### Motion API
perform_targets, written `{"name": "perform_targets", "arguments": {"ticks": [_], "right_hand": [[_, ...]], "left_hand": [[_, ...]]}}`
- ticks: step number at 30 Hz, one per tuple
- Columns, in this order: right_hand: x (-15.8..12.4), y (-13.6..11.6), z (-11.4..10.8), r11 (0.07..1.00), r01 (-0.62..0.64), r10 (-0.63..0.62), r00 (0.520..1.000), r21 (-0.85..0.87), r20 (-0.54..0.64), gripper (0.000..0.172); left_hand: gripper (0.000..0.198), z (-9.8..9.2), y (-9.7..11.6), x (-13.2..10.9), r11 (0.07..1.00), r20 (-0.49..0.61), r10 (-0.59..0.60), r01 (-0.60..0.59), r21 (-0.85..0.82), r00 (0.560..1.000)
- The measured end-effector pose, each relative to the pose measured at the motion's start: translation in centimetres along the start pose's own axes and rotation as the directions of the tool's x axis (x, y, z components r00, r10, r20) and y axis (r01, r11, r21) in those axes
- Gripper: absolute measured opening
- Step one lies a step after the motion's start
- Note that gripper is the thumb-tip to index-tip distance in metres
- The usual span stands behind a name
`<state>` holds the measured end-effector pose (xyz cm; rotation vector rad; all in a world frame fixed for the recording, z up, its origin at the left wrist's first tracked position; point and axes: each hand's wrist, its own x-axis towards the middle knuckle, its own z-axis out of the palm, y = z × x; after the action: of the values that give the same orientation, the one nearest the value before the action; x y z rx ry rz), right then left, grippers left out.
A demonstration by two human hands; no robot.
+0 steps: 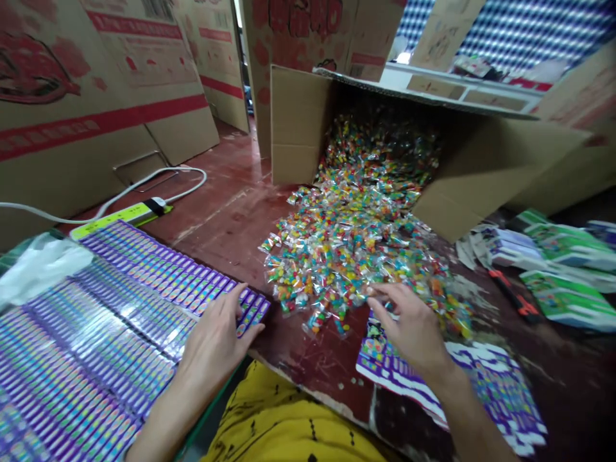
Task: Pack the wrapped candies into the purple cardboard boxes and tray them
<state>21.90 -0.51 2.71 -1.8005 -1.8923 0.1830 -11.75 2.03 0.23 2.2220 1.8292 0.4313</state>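
Observation:
My left hand rests over the near right end of a row of small purple boxes. Its thumb and fingers span the two ends of one of the last boxes. Many such boxes stand packed in rows at the left. My right hand is at the near edge of a heap of small clear packets of coloured candy. Thumb and forefinger are bent together there; what lies between them is too small to make out. Under that hand lie flat purple cartons, fanned out and partly hidden by the wrist.
A cardboard box lies on its side, candy packets spilling from it. Green and white cartons and a red and black tool are at the right. A yellow-green power strip, white cable and white plastic bag are at the left.

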Motion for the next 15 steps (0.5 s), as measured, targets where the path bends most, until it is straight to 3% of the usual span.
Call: {"name": "perform_targets", "arguments": {"ticks": [4,8,12,15], "right_hand": [[-1.9,5.0,-1.9,0.993,-0.073,0.078,0.995,-0.089,0.055,0.022],[-3.5,5.9,-1.0,0.987,-0.044,0.075,0.976,-0.155,0.203,0.024],[-3.6,5.4,0.5,0.948,-0.045,0.109,0.975,-0.314,0.193,0.025],[-3.2,5.2,1.2,0.933,-0.061,0.126,0.979,-0.354,0.162,0.021]], "left_hand": [[0.066,0.0,0.7,0.3,0.998,-0.055,0.056,-0.054,0.027,0.997],[0.06,1.7,5.2,-0.6,0.971,-0.115,0.202,-0.214,-0.102,0.973],[0.059,5.6,11.9,-1.9,0.872,0.143,0.437,-0.379,-0.308,0.888],[0.054,8.1,15.3,-1.9,0.89,0.367,0.443,-0.352,-0.29,0.818]]}}
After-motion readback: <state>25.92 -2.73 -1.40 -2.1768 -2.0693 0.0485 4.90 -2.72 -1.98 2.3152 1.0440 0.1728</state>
